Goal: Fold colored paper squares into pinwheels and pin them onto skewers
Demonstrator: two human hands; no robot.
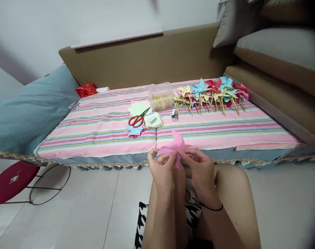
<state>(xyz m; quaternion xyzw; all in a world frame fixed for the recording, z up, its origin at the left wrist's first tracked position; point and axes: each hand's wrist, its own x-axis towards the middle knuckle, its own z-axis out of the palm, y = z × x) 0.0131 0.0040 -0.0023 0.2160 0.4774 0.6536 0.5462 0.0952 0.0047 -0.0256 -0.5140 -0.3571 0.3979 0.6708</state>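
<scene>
A pink paper pinwheel (177, 141) is held above my knees, just in front of the sofa's edge. My left hand (161, 166) pinches it from the left, and my right hand (199, 166) closes on it from the right, with both thumbs meeting near its centre. One blade points up and away from me; another hangs below the thumbs. Whether a pin sits at the centre I cannot make out. No stick shows on this pinwheel. Beyond my hands, a small open box (174, 116) of tiny dark pieces stands on the striped cloth (105, 121).
Red-handled scissors (136, 121) lie across stacks of coloured paper (138, 108), beside a small white box (152, 119). A clear plastic box (161, 90) holds many thin sticks. Finished pinwheels on sticks (212, 90) are piled right. A red bag (87, 90) lies far left; a red stool (14, 181) stands on the floor.
</scene>
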